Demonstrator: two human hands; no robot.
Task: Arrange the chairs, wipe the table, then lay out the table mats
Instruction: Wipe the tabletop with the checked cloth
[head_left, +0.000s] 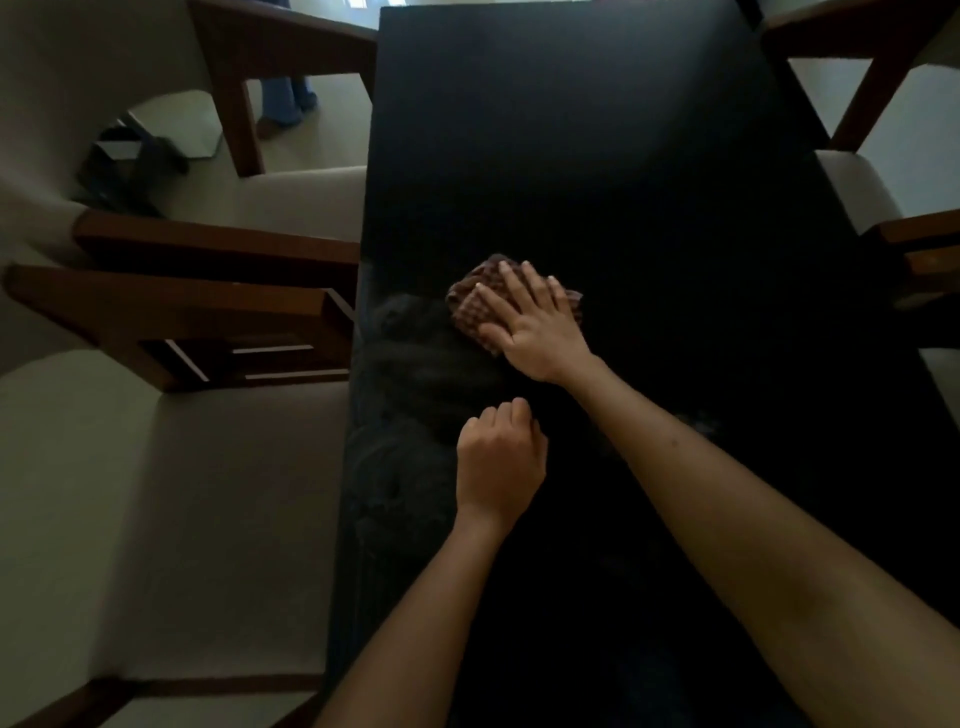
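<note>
A long black table (597, 145) runs away from me down the middle of the view. My right hand (535, 322) lies flat, fingers spread, pressing a crumpled brown checked cloth (470, 306) onto the table near its left side. My left hand (498, 457) rests on the tabletop closer to me, curled into a loose fist with nothing in it. Faint smears show on the dark surface left of the cloth. No table mats are in view.
Wooden chairs with pale cushions stand along both sides: two on the left (171, 467) (291, 192) and two on the right (857, 192) (930, 254). Someone's legs in blue trousers (285, 98) stand on the pale floor at the far left. A dark bag (124, 166) lies there too.
</note>
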